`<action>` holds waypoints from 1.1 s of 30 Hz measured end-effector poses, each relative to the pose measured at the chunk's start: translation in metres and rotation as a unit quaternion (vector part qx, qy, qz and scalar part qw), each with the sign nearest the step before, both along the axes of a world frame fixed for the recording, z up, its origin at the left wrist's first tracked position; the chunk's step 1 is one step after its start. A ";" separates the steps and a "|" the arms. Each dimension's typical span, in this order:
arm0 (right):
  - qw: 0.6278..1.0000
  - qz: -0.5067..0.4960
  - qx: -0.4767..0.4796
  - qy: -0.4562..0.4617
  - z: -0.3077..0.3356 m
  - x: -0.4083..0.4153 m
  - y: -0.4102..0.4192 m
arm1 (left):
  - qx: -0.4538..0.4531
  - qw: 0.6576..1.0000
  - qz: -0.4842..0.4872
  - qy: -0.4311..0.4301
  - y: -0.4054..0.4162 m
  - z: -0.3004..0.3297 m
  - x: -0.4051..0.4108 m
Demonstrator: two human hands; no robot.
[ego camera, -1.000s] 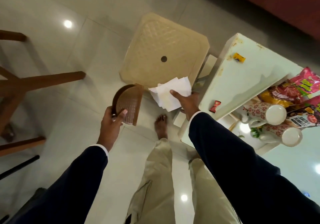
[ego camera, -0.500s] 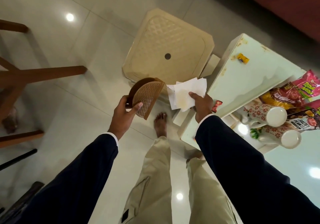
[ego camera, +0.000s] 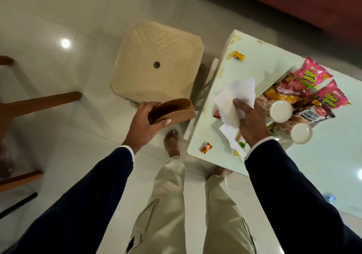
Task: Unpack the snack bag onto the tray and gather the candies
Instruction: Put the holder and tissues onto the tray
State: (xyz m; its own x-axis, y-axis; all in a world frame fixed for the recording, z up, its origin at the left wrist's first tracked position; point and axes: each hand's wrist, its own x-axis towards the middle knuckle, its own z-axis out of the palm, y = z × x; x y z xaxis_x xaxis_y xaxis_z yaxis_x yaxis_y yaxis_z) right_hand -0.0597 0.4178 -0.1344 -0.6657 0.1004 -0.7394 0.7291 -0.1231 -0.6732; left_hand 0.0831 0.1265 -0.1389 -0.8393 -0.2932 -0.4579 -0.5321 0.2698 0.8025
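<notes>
My left hand (ego camera: 145, 124) grips a brown napkin holder (ego camera: 172, 110) above the floor, left of the pale table (ego camera: 260, 61). On that table, my right hand (ego camera: 248, 120) presses down on a bunch of white paper napkins (ego camera: 233, 98). A yellow candy (ego camera: 238, 55) lies near the far table corner. A red and orange candy (ego camera: 206, 148) lies near the front edge, and a red candy (ego camera: 217, 114) peeks out beside the napkins. The tray (ego camera: 278, 79) to the right holds snack packets (ego camera: 313, 81) and two patterned cups (ego camera: 280, 111).
A beige plastic stool (ego camera: 156, 63) stands on the tiled floor left of the table. Wooden furniture legs (ego camera: 39, 102) are at the far left. My bare feet (ego camera: 172, 142) are next to the table's near corner. A dark red surface (ego camera: 293, 0) runs along the top right.
My right hand has carried the napkins rightward from over the stool and onto the table. My left hand has turned the holder and moved it right. The view has shifted toward the table.
</notes>
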 end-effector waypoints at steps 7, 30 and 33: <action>0.796 0.455 0.306 0.254 0.076 -0.013 0.070 | -0.024 0.989 -0.142 0.019 0.065 0.034 -0.032; 0.865 0.386 0.216 0.239 0.102 0.050 0.183 | 0.051 0.965 -0.252 -0.042 0.245 0.026 -0.063; 0.858 0.382 0.217 0.266 0.103 0.052 0.185 | 0.082 0.963 -0.253 -0.048 0.253 0.027 -0.067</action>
